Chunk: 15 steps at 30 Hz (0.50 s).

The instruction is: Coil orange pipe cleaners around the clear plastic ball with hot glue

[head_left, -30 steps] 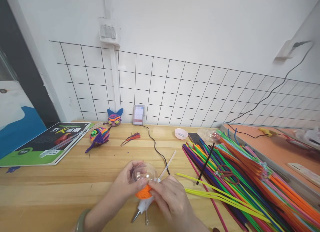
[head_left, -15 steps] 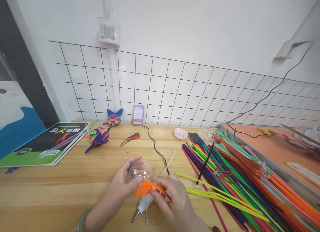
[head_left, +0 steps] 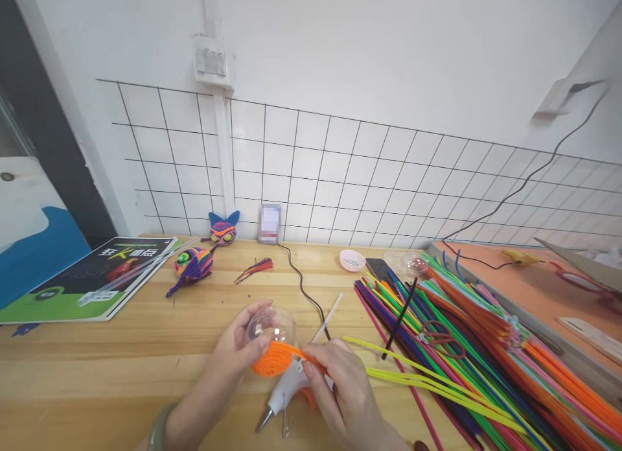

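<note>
My left hand (head_left: 239, 344) is closed around a clear plastic ball (head_left: 272, 325), its thumb pressing near the edge of an orange pipe cleaner coil (head_left: 273, 360). The coil lies against the ball's lower part. From the coil a loose orange length runs to the right, and my right hand (head_left: 337, 380) pinches it between thumb and fingers. Under the hands a white glue gun (head_left: 284, 389) rests on the table, its metal nozzle pointing to the lower left. A translucent glue stick (head_left: 331, 313) juts from its back end. My right hand hides part of the gun.
To the right lie many coloured pipe cleaners (head_left: 437, 347), with scissors (head_left: 442, 339) on top. Yellow pipe cleaners (head_left: 437, 389) reach towards my right hand. At the back are a pink bowl (head_left: 352, 260), a phone (head_left: 378, 268) and two pipe-cleaner figures (head_left: 194, 264). A book (head_left: 116, 269) lies left.
Both hands were close together at the coil; my right hand has drawn away rightward, and the orange length now spans between them. The ball and coil have shifted slightly left and up.
</note>
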Available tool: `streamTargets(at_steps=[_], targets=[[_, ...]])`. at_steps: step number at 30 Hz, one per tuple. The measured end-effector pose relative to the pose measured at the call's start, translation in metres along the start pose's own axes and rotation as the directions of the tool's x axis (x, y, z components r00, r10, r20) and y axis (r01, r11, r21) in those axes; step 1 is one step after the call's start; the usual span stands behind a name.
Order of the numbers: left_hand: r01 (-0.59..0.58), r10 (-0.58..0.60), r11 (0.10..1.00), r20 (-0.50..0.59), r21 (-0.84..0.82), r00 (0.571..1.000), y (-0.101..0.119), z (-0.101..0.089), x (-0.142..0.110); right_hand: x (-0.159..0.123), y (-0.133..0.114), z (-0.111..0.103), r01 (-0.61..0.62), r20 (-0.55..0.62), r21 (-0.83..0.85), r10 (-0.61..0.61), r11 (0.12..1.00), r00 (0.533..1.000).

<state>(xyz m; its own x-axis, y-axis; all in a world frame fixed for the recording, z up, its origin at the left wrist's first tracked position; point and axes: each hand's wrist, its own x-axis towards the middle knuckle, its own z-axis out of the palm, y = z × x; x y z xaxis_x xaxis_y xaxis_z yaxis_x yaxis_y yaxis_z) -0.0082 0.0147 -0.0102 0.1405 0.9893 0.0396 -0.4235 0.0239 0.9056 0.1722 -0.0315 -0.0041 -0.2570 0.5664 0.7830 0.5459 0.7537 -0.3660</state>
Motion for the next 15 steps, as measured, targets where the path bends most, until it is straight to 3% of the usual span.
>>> streamTargets(at_steps=[5,10,15], targets=[[0.081,-0.084,0.995,-0.061,-0.051,0.995,0.0007,-0.0001,-0.0006,-0.0054,0.0040,0.0027,-0.019,-0.011,-0.053,0.019,0.998,1.000],[0.114,-0.119,0.985,-0.027,-0.130,0.993,0.0022,0.0015,-0.0007,-0.0055,0.0061,0.0023,0.052,0.047,-0.058,-0.049,0.997,0.998],[0.154,-0.158,0.980,-0.023,-0.123,0.987,0.0065,0.0069,-0.0035,-0.0059,0.0063,0.0038,0.048,-0.001,-0.133,-0.049,0.990,0.999]])
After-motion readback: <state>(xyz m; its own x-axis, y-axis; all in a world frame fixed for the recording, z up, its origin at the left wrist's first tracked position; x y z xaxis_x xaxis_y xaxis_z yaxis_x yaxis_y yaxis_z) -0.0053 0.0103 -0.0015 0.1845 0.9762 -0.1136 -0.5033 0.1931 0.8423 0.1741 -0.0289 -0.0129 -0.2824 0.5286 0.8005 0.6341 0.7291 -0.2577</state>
